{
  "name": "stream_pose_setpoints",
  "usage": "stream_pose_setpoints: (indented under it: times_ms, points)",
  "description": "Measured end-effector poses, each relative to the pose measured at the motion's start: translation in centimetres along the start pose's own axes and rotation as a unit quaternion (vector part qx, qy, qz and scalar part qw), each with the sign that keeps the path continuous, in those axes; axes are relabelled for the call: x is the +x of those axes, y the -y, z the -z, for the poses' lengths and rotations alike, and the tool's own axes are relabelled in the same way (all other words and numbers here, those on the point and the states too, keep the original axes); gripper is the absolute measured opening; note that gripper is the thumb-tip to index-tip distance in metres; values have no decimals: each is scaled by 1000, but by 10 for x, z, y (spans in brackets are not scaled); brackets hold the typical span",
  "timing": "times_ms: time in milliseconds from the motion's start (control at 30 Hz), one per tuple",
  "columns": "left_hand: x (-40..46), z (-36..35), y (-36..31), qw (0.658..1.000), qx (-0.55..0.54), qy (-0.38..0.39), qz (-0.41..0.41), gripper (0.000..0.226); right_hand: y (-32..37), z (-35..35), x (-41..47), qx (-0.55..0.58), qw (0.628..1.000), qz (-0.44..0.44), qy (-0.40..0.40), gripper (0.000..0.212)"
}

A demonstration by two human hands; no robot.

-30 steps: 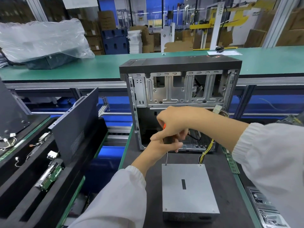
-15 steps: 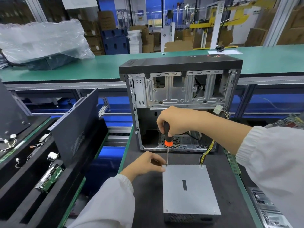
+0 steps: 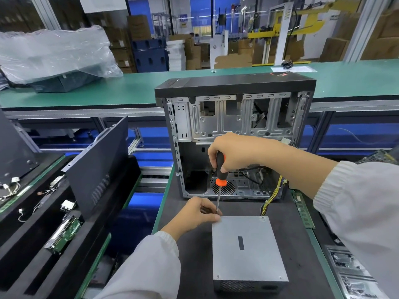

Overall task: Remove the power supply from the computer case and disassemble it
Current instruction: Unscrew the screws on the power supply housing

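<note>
hands [image 3: 195,211] unmoved at screwdriver [image 3: 220,171]

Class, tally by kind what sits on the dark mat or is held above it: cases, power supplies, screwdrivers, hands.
Computer case: 1
Power supply: 1
Screwdriver: 1
Hands: 2, left hand, right hand
Total: 5
</note>
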State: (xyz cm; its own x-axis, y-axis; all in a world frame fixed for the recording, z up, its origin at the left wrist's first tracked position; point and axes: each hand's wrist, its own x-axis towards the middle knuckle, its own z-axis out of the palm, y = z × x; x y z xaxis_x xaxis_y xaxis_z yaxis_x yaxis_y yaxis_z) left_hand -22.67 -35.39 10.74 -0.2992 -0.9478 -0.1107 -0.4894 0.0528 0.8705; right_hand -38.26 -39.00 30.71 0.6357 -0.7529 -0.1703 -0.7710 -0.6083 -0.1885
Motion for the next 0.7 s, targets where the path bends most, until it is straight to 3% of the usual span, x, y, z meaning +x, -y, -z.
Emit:
stream_pose_setpoints:
  times_ms: [100,567,700]
  points:
    - [1,-3,3,999,9,-36,8,7,0,2,-3,-2,1000,-7,-8,15]
    - [2,-9,0,997,33,-44,45,13,0,4,-9,-11,1000,-22,-10,14]
    - [1,-5,0,997,-29,-18,70,9,-2,2,-9,-15,1000,-22,-16,14]
